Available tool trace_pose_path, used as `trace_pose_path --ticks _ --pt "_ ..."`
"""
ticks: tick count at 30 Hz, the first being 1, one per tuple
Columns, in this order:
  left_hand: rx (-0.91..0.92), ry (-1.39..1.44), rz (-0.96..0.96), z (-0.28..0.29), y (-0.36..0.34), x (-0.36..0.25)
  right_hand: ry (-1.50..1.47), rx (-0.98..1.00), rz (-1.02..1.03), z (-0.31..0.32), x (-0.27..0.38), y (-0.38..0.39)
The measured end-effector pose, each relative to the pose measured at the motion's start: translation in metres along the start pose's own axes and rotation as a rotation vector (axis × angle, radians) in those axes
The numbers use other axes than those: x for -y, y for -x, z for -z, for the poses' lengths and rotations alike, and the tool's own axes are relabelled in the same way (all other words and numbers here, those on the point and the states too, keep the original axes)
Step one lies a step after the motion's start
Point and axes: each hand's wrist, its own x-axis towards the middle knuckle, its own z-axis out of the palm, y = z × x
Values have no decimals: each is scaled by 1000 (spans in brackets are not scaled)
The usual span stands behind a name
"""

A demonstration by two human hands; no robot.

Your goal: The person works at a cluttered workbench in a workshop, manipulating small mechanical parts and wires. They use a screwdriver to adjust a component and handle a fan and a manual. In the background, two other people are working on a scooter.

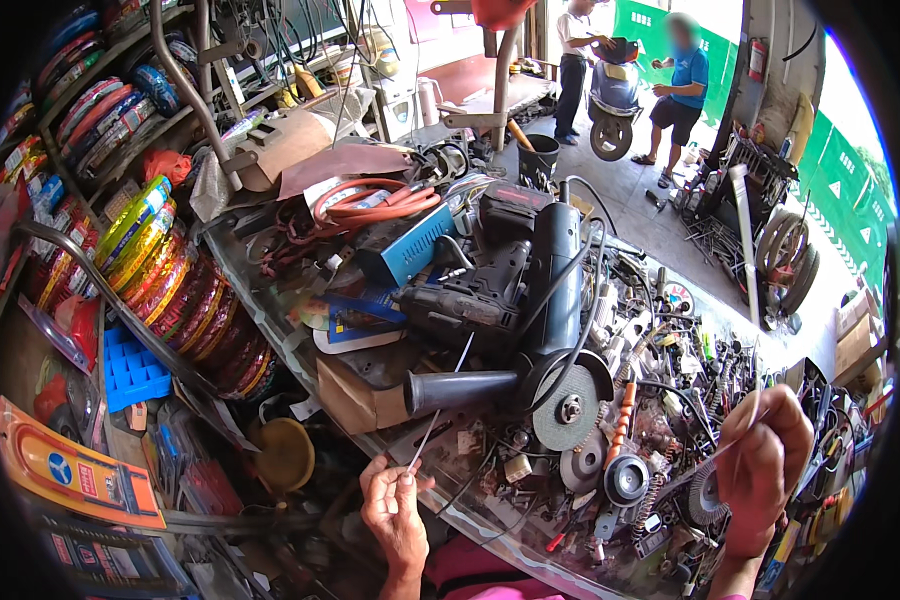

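My left hand (pixel 395 515) is at the bench's near edge, thumb and fingers pinched on one end of a thin silvery wire (pixel 441 405). The wire slants up and away in a straight line, its far end in front of a dark power tool (pixel 470 295). At the right, over the loose parts, my right hand (pixel 763 465) is raised with its fingers closed. A thin pale strand shows at those fingers, blurred, and I cannot make out what it is. An angle grinder (pixel 555 290) with a grey disc (pixel 568 408) lies on the bench between my hands.
Small metal parts (pixel 660 400) cover the bench's right side. A blue metal box (pixel 410 245) and a coiled red hose (pixel 375 203) lie farther back. Wrapped tyres (pixel 185 290) stack at the left. Two people stand by a scooter (pixel 613 95) at the back.
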Motion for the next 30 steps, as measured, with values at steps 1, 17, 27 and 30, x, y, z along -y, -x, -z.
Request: trace_pose_path --ticks 1,17,27,30 --pt "3 -52 -6 0 2 -5 -35 -23 -8 2 1 -2" --pt "428 322 2 -63 48 -66 -218 281 -224 31 -3 5" --pt "267 107 -596 -80 68 -72 -92 -14 -18 83 8 18" --pt "216 61 -361 -83 74 -76 19 -7 -65 77 22 22"
